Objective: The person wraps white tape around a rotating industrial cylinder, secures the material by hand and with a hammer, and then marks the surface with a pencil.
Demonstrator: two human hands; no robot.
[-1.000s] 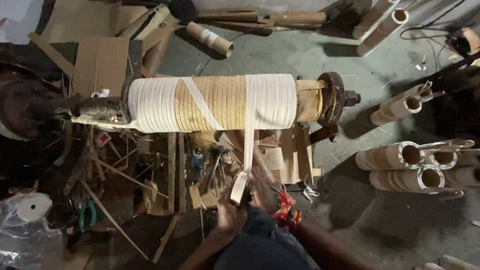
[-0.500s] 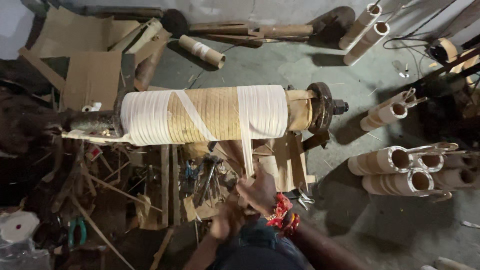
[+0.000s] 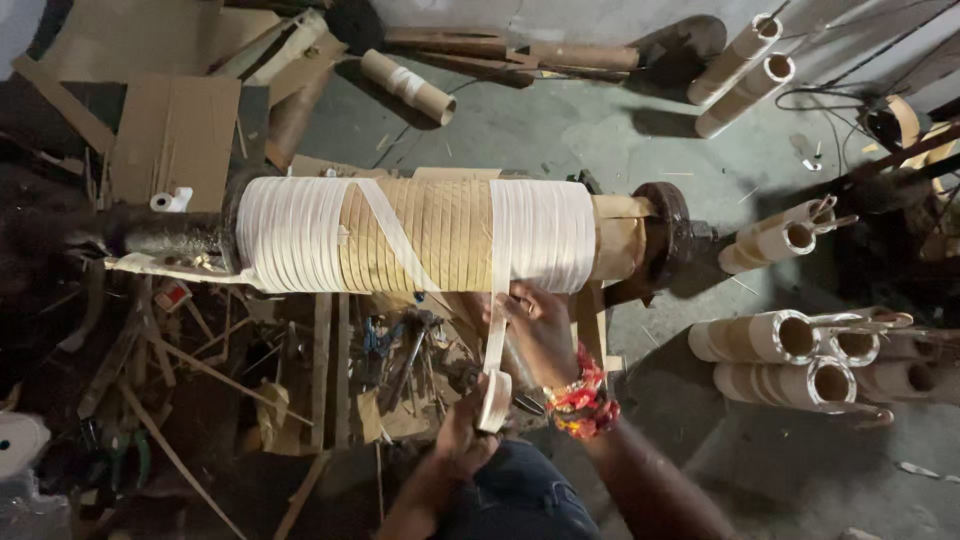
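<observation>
A large horizontal cylinder (image 3: 430, 235) lies on a dark shaft, partly wrapped in white tape over brown paper. A white tape strip (image 3: 497, 320) runs down from its right white band to a small tape roll (image 3: 494, 402). My left hand (image 3: 462, 435) grips that roll from below. Above it, my right hand (image 3: 540, 330), with red bead bracelets at the wrist, pinches the strip just under the cylinder.
Several cardboard tubes (image 3: 790, 350) lie on the grey floor at right, with more tubes (image 3: 745, 60) at the top right. Wood slats, cardboard scraps and tools (image 3: 300, 370) litter the area under the cylinder. A metal end flange (image 3: 668, 232) caps the shaft.
My hands have shifted right along the cylinder with the tape roll. The strip now hangs from the right white band, and my right hand has risen closer to the cylinder.
</observation>
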